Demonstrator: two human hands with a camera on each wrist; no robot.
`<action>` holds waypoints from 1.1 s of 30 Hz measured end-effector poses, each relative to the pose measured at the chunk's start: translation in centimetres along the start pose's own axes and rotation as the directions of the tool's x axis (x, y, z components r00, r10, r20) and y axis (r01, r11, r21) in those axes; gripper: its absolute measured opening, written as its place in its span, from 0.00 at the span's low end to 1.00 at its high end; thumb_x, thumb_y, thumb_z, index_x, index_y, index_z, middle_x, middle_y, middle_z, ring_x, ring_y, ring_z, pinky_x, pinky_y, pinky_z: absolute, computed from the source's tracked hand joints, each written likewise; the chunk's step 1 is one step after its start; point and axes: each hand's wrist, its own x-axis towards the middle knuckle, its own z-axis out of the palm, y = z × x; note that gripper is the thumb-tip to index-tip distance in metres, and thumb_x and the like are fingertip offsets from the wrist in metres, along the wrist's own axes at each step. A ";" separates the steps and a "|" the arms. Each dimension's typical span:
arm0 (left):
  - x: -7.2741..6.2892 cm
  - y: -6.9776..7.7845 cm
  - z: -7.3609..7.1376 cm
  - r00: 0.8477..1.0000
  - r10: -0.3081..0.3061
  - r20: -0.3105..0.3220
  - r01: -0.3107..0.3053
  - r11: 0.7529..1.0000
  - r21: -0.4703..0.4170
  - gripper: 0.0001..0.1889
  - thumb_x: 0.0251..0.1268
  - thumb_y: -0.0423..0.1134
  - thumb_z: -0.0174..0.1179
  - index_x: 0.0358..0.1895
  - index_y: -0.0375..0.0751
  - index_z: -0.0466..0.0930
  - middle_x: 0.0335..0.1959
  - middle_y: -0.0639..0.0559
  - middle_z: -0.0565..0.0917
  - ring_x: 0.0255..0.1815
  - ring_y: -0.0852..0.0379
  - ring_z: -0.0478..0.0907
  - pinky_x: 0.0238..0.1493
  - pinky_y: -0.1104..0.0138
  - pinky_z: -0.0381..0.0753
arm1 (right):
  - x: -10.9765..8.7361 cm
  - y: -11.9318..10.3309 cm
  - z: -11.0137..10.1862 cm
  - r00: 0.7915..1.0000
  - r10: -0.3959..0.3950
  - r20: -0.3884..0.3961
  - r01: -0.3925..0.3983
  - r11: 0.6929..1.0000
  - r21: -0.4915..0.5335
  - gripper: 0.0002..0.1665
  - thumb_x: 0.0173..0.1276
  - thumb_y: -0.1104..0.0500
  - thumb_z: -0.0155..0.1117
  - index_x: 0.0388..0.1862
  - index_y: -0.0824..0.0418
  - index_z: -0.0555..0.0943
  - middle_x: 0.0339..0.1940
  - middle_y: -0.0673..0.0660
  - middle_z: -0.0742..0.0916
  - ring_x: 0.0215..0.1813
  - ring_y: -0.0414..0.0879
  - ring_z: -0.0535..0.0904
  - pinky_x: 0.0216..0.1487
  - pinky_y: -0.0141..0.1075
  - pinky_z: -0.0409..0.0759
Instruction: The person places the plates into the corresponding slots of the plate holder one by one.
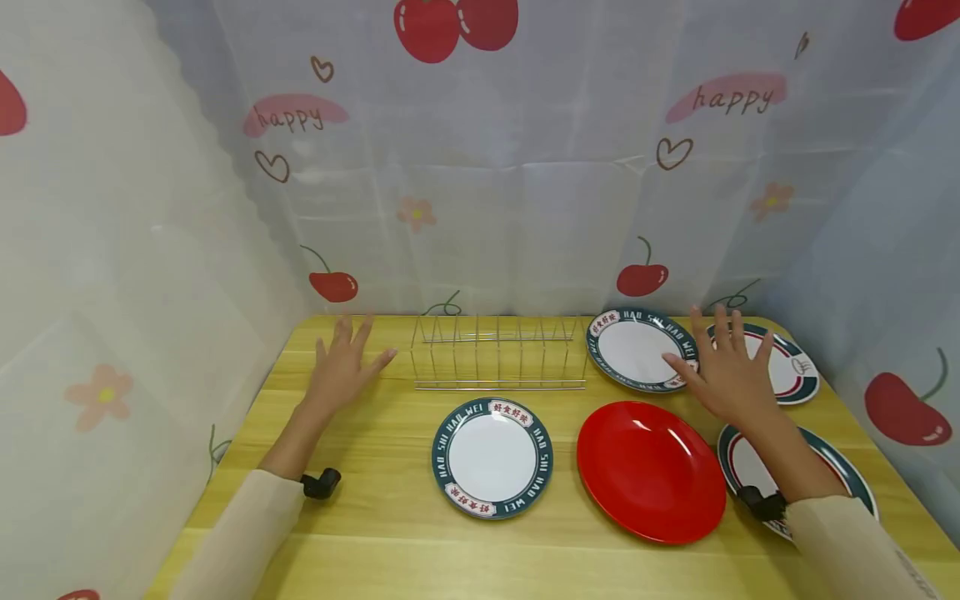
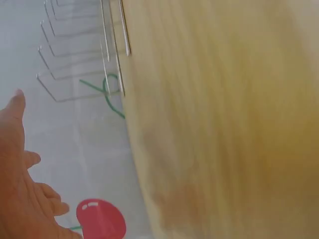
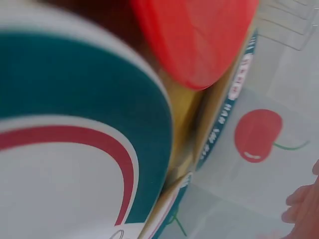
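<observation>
Fingers spread, my left hand [image 1: 342, 372] hovers over the left part of the table, left of a wire dish rack [image 1: 498, 385]. My right hand [image 1: 726, 375], its fingers also spread, is above the plates on the right and holds nothing. It overlaps a green-rimmed plate with lettering [image 1: 637, 350] and a plate with a red inner ring [image 1: 780, 367] behind it. Under my right forearm lies another red-ringed plate [image 1: 832, 467], partly hidden. A plain red plate [image 1: 651, 472] lies left of that forearm. In front of the rack is a second lettered plate [image 1: 493, 458].
The wooden table [image 1: 375, 517] ends at a white curtain [image 1: 480, 217] printed with cherries, which also closes off both sides. The rack's upright wires stand near the table's back edge. A small black camera [image 1: 321, 483] sits at each wrist.
</observation>
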 end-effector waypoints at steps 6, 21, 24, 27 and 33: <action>-1.3 1.3 0.8 0.998 -0.042 0.053 0.057 0.946 -0.321 0.45 0.73 0.65 0.53 0.83 0.47 0.47 0.82 0.33 0.48 0.81 0.32 0.46 0.73 0.30 0.48 | -2.8 0.1 -1.9 0.999 0.039 0.018 -0.041 0.987 0.158 0.54 0.77 0.34 0.50 0.84 0.60 0.38 0.79 0.79 0.52 0.79 0.76 0.42 0.67 0.79 0.35; -2.5 1.7 2.6 0.996 -0.043 0.083 0.086 0.771 -0.631 0.22 0.76 0.43 0.60 0.66 0.34 0.77 0.64 0.37 0.79 0.62 0.38 0.79 0.62 0.45 0.78 | -12.1 4.7 -4.2 0.966 0.258 0.028 -0.245 0.871 0.425 0.41 0.81 0.49 0.53 0.82 0.65 0.52 0.74 0.81 0.62 0.77 0.64 0.63 0.72 0.33 0.69; -2.3 1.5 3.1 0.996 -0.048 0.074 0.084 0.763 -0.641 0.17 0.76 0.40 0.60 0.60 0.35 0.83 0.57 0.39 0.84 0.57 0.42 0.83 0.60 0.48 0.81 | -13.8 5.8 -3.7 0.937 0.349 -0.002 -0.309 0.832 0.460 0.39 0.81 0.49 0.53 0.80 0.67 0.56 0.76 0.77 0.64 0.74 0.24 0.56 0.53 0.06 0.48; -2.2 1.3 3.4 0.996 -0.030 0.082 0.078 0.735 -0.674 0.14 0.76 0.39 0.59 0.56 0.34 0.85 0.53 0.40 0.86 0.52 0.44 0.85 0.58 0.54 0.83 | -15.0 6.7 -3.5 0.869 0.493 0.042 -0.459 0.772 0.440 0.39 0.82 0.47 0.50 0.80 0.69 0.57 0.77 0.74 0.63 0.77 0.32 0.59 0.70 0.21 0.60; -1.9 0.8 4.2 0.990 0.002 0.140 0.109 0.621 -0.776 0.12 0.76 0.34 0.58 0.54 0.31 0.86 0.52 0.38 0.87 0.50 0.43 0.87 0.54 0.64 0.85 | -16.4 8.4 -3.1 0.737 0.655 0.165 -0.661 0.649 0.377 0.42 0.82 0.46 0.46 0.80 0.71 0.49 0.76 0.80 0.59 0.74 0.78 0.56 0.66 0.71 0.63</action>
